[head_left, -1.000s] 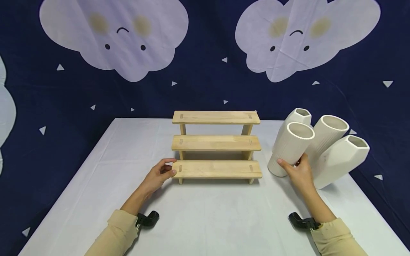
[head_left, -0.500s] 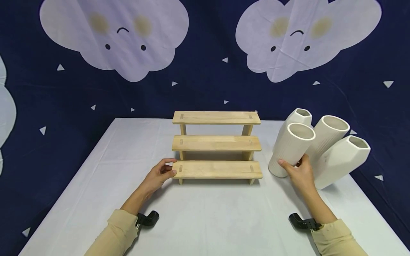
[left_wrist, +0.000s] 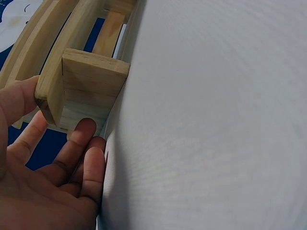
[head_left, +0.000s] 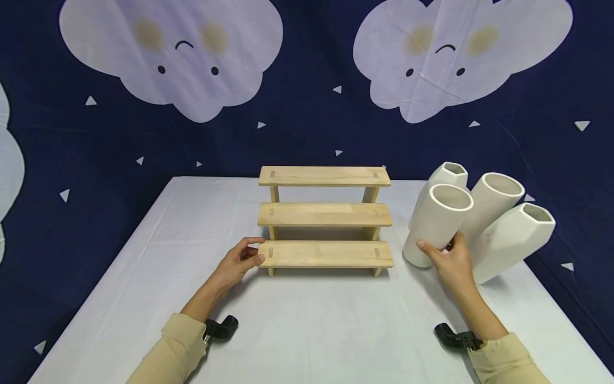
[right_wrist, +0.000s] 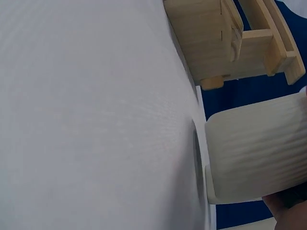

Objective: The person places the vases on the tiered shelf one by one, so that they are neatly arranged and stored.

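Note:
A three-step wooden stand (head_left: 326, 254) stands mid-table in the head view. At the left end of its lowest board, my left hand (head_left: 235, 266) pinches the edge between thumb and index finger; the left wrist view shows the other fingers (left_wrist: 93, 167) loosely bent below the board. On the right, my right hand (head_left: 452, 264) grips the lower part of a white ribbed cylindrical vase (head_left: 434, 229), thumb on its front. The vase leans slightly right, and its base (right_wrist: 211, 158) is close over the tabletop in the right wrist view. My right fingertips are mostly hidden behind it.
Behind and beside the held vase are another ribbed cylindrical vase (head_left: 494, 200), a faceted vase (head_left: 515, 240) leaning right, and a second faceted vase (head_left: 443, 173) at the back. A white cloth covers the table (head_left: 316, 325). A dark blue cloud-print curtain (head_left: 307, 128) hangs behind.

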Demonstrator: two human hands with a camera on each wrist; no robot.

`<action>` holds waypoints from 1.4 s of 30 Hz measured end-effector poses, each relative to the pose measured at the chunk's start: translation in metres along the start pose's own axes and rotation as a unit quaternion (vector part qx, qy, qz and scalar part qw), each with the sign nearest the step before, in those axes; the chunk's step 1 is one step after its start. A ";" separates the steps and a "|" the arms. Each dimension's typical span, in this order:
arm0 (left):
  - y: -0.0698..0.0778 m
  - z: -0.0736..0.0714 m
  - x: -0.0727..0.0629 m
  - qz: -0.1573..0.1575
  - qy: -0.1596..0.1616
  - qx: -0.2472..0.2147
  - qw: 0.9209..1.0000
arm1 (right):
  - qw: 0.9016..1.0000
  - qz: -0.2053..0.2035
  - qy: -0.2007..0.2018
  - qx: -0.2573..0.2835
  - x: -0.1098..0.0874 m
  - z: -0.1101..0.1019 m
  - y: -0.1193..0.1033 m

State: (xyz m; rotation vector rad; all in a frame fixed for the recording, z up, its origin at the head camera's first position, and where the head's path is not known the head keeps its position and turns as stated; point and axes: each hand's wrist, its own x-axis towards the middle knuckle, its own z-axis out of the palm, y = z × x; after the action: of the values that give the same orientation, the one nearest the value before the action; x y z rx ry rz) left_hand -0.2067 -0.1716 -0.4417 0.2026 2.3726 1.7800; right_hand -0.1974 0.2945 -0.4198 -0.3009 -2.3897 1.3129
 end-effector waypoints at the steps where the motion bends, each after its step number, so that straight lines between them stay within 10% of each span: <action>1: 0.000 0.000 0.000 -0.001 0.000 0.000 1.000 | 1.000 0.000 0.000 0.001 -0.001 -0.001 -0.001; 42: -0.001 0.001 0.000 -0.007 0.005 0.004 1.000 | 0.993 -0.082 -0.068 0.059 -0.032 -0.005 -0.083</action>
State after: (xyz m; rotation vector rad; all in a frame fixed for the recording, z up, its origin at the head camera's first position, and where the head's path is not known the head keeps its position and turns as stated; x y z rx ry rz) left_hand -0.2066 -0.1709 -0.4434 0.1788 2.3820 1.7711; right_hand -0.1666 0.2418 -0.3554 0.0198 -2.3757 1.4314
